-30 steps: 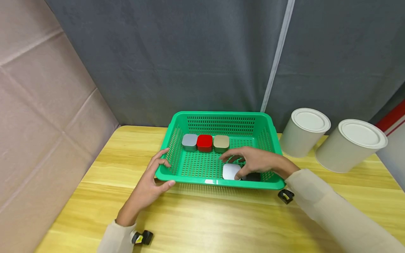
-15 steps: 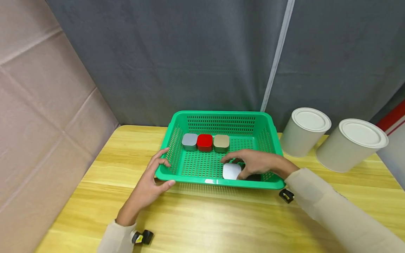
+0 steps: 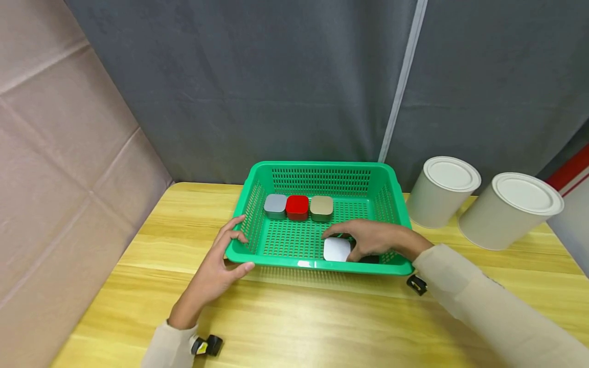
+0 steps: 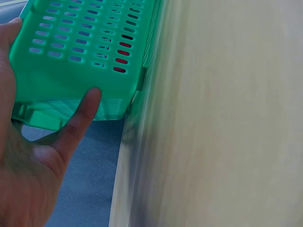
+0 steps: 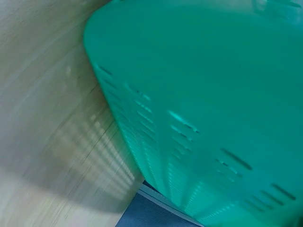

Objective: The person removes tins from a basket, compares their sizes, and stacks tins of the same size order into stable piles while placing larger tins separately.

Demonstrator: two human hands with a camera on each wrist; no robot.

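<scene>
The green basket [image 3: 276, 262] rests on the wooden table [image 3: 299, 317] at the centre of the head view. The left hand [image 3: 216, 268] holds its lower-left corner, the fingers spread and bent over the rim, the thumb laid along the outside; the left wrist view shows a fingertip touching the perforated wall. The right hand [image 3: 368, 236] reaches into the basket at the lower right, its fingers and thumb bent about the white box [image 3: 336, 249], which lies on the basket floor close to the near wall; whether they pinch it cannot be told. A dark box [image 3: 369, 259], mostly hidden, lies under this hand, just right of the white one. Farther back and to the left, a grey box [image 3: 275, 203], a red box [image 3: 297, 205] and a tan box [image 3: 321, 206] form a row, grey beside red, red beside tan. Two lidded cans, one nearer the basket [image 3: 444, 199] and one at far right [image 3: 511, 217], stand on the table before a dark grey curtain [image 3: 257, 82].
</scene>
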